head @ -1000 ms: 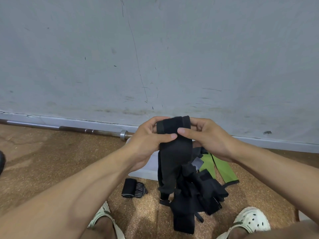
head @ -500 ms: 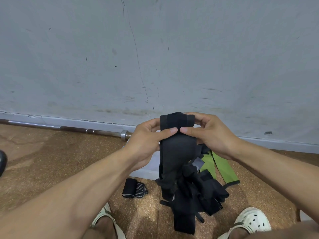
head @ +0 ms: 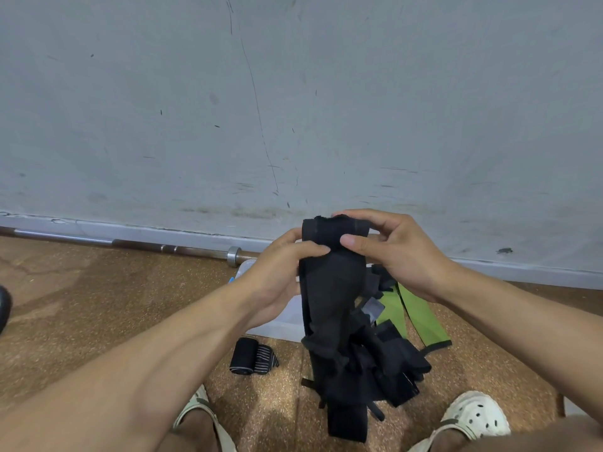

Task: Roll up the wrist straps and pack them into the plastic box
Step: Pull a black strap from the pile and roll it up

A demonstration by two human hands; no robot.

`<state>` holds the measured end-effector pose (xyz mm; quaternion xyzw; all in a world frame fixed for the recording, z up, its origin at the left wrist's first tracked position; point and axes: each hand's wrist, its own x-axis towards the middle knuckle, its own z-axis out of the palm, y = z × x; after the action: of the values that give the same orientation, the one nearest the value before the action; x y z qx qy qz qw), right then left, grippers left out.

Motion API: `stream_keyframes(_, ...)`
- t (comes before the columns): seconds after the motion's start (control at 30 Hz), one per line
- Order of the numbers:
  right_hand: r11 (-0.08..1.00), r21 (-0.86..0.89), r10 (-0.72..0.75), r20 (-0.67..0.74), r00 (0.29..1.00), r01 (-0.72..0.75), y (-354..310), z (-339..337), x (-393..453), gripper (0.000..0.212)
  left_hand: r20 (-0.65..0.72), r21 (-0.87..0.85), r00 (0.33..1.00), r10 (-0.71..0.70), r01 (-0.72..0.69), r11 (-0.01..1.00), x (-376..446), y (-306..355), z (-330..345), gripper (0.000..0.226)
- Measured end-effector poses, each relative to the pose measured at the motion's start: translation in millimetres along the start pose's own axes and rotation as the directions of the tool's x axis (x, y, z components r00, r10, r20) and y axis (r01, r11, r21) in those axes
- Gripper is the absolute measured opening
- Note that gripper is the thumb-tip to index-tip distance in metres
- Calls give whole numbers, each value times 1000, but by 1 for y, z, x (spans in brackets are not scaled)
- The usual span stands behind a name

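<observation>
1. We hold one black wrist strap [head: 329, 282] up in front of the plastic box [head: 280, 324]; our left hand [head: 277, 272] pinches its top edge from one side and our right hand [head: 391, 256] curls over the top from the other, thumbs pressed to the near face; the rolling looks barely begun, since most of the strap hangs loose.
2. One rolled strap [head: 253, 357], black with striped bands, lies on the floor just in front of the box, not yet packed; we judge it finished but unstowed.
3. A tangle of black straps [head: 385, 363] lies beside the box to its right; we cannot count them.
4. Two green straps [head: 421, 321] lie flat, right of the box, unrolled.
5. One box, largely hidden behind our left hand; we cannot tell what it contains.
6. One barbell [head: 130, 244] lies behind the box, along the wall.
</observation>
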<state>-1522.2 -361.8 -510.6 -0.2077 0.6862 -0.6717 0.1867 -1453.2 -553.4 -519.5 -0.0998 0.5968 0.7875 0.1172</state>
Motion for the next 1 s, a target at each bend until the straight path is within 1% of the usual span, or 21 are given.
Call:
stream_keyframes(0.03, 1000, -15, -10, 6, 1000, 10, 0, 0, 0, 37, 39, 7, 999, -21, 21, 1000, -1, 1, 0, 35)
stream_keyframes(0.1, 998, -52, -32, 27, 999, 34, 0, 0, -1, 37, 114, 3, 993, -22, 21, 1000, -4, 4, 2, 36)
stream_keyframes(0.17, 988, -127, -83, 33, 996, 87, 0, 1, -1, 37, 155, 4, 988, -13, 13, 1000, -5, 6, 4, 48)
stream_keyframes(0.2, 977, -177, -113, 31, 993, 117, 1, 3, -1, 37, 152, 8, 988, -12, 11, 1000, -4, 6, 5, 52)
stream_keyframes(0.27, 958, -242, -154, 28, 988, 157, 4, 6, 0, 37, 113, 3, 994, -5, 5, 1000, -1, 3, 6, 51)
stream_keyframes(0.37, 946, -281, -160, 24, 987, 161, 6, 9, 0, 44, 57, -77, 998, 19, -15, 997, 4, 0, 6, 45)
stream_keyframes(0.47, 980, -196, -44, -5, 999, 42, 4, 11, 1, 64, 19, -154, 999, 41, -38, 987, 5, 3, 5, 43)
stream_keyframes(0.5, 984, -178, 7, 2, 1000, -6, 4, 12, 1, 66, 4, -180, 999, 43, -42, 983, 5, 4, 5, 42)
stream_keyframes(0.63, 964, -248, 125, 117, 985, -93, 16, 27, -4, 49, -35, -249, 999, 40, -48, 967, 4, 7, 6, 46)
stream_keyframes(0.73, 942, -313, 161, 112, 981, -119, 22, 33, -3, 50, -95, -213, 993, 67, -86, 973, 5, 6, 4, 47)
stream_keyframes(0.83, 922, -378, 128, 97, 987, -83, 25, 34, 1, 46, -135, -179, 987, 82, -106, 978, 5, 6, 1, 43)
stream_keyframes(0.93, 933, -356, 91, 69, 993, -60, 26, 33, 2, 36, -176, -178, 981, 84, -115, 977, 4, 6, 1, 42)
stream_keyframes(1.0, 956, -277, 121, 70, 990, -97, 24, 35, 2, 35, -217, -189, 973, 83, -125, 974, 4, 6, 2, 42)
